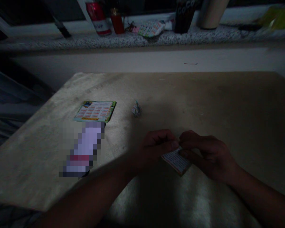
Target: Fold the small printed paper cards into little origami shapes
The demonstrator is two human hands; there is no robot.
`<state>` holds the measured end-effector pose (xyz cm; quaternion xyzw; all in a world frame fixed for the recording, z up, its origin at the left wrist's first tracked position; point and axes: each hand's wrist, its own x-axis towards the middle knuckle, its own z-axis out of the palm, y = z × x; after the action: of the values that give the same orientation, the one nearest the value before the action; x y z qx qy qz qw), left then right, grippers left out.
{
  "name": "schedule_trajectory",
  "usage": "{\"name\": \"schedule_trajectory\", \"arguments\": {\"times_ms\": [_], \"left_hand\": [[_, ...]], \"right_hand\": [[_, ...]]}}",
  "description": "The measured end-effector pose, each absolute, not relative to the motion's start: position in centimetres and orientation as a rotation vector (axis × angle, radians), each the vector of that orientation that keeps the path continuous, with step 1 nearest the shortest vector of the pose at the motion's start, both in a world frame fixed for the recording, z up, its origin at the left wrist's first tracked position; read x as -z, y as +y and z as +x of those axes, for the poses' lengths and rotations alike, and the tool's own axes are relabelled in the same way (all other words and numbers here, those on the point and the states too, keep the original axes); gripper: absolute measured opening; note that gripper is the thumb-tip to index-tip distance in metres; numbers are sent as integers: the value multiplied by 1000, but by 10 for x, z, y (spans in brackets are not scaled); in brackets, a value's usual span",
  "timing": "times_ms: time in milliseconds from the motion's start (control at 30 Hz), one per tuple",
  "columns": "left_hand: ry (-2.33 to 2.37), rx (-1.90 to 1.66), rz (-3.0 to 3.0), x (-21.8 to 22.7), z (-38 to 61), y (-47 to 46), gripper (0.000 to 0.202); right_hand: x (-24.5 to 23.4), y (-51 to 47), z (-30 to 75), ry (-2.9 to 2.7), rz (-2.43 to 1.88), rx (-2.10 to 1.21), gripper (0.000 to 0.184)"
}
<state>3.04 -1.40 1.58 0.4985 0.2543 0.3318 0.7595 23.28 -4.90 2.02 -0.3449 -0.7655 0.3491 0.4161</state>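
A small folded piece of printed paper is held between both hands above the near middle of the table. My left hand pinches its upper left edge between thumb and fingers. From the other side, my right hand has thumb and index finger closed on its upper right edge. Rows of dark print cover the paper's visible face, and its top corner is hidden by the fingertips. Farther back on the table sits a small folded paper piece with a printed surface.
On the table's left lie a printed calendar card and a blurred-out phone. Along the granite sill behind stand a red can, a red bottle, a dark COCO cup and a crumpled printed packet.
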Motion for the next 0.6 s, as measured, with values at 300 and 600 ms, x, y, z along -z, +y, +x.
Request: {"name": "schedule_trajectory", "arguments": {"times_ms": [300, 600], "left_hand": [[634, -690, 1494, -21, 19, -10, 39], [665, -661, 1455, -25, 21, -12, 46]], "right_hand": [[-20, -54, 233, -1676, -1035, -1115, 11], [-15, -54, 231, -1471, -1106, -1290, 25]]}}
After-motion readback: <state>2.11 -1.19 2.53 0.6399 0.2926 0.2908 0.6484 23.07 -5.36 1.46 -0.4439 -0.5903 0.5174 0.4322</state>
